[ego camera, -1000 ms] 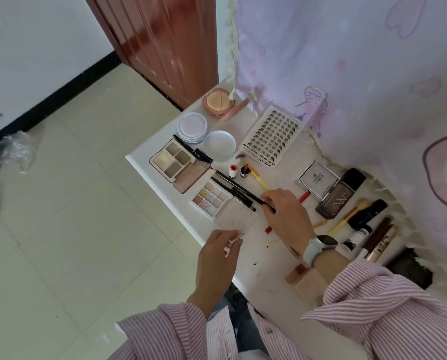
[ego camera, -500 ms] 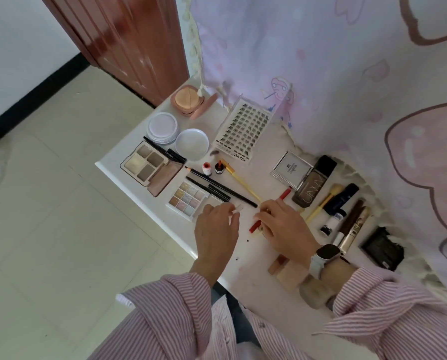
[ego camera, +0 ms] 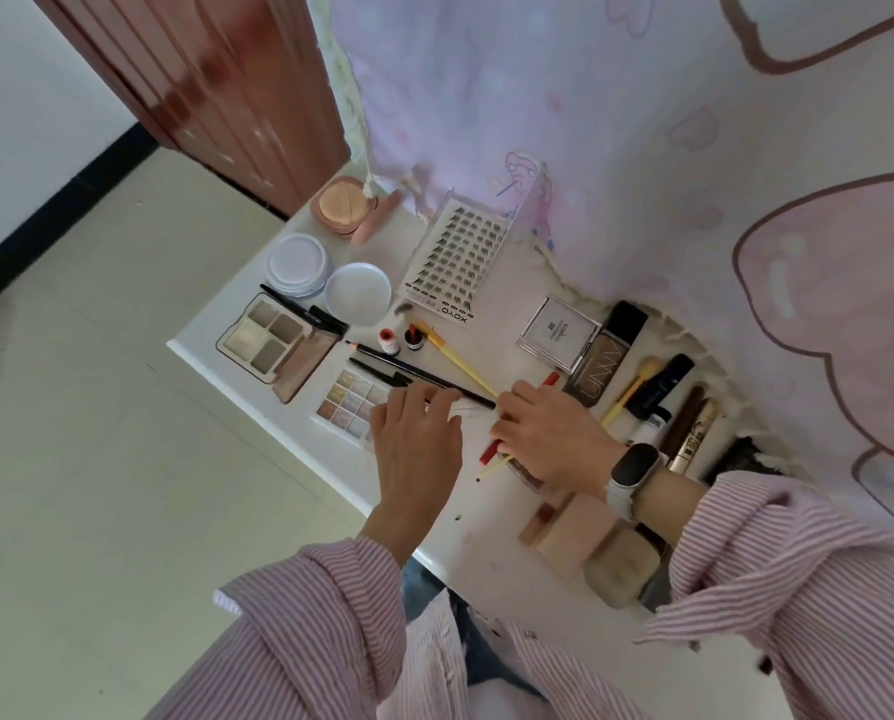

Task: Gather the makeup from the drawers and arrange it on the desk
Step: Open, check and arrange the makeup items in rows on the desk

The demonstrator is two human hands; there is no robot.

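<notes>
- Left hand (ego camera: 418, 444) now over the desk (ego camera: 486, 517), fingers spread and fairly straight across the near corner of the small pastel eyeshadow palette (ego camera: 349, 405); a second ago off the desk edge, pinching something pale (what it was, too blurred to tell).
- Nothing visibly gripped in that hand now; fingertips close to the long black pencils (ego camera: 424, 374).
- Right hand (ego camera: 549, 439) shifted toward the left one, fingers curled down over the red pencil (ego camera: 491, 449) and a yellow-handled stick (ego camera: 494, 467), both poking out beneath the palm; firm pinch or mere press, impossible to tell.
- Rest of the makeup laid out on the desk: lash tray (ego camera: 452, 257), four-pan palette (ego camera: 265, 335), two round white compacts (ego camera: 325, 278), square silver compact (ego camera: 559, 332), tubes and brushes (ego camera: 663, 397) by the curtain.
- Judged meaning: gathering largely done, both hands now on fine straightening of the pencil row (mid-desk gap the likely slot).
</notes>
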